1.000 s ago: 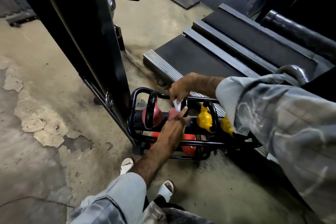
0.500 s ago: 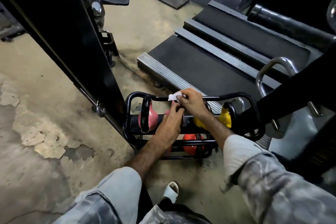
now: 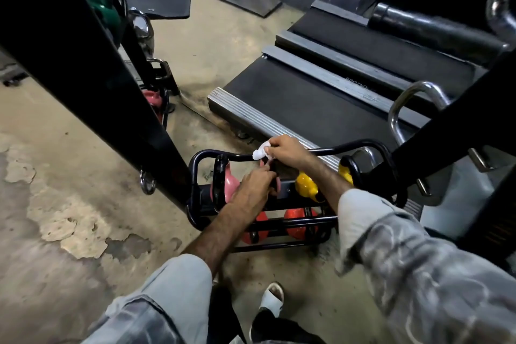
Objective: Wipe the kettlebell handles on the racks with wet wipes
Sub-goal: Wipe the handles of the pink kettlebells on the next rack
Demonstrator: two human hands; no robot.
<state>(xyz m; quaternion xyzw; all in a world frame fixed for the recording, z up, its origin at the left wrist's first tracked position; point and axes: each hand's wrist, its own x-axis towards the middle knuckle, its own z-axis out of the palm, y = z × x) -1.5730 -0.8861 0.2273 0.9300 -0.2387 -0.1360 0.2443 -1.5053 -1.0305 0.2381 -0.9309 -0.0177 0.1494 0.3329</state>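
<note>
Rack [image 3: 329,149]: low black tube frame on the floor, long axis running left to right.
Right hand [image 3: 284,149]: curled round a white wet wipe [image 3: 259,151] at the far top rail.
Left hand [image 3: 255,184]: wrapped round a pink kettlebell [image 3: 275,186] handle, just near of the wipe.
Room: treadmill [image 3: 321,86] close behind, black post [image 3: 92,70] left.
</note>
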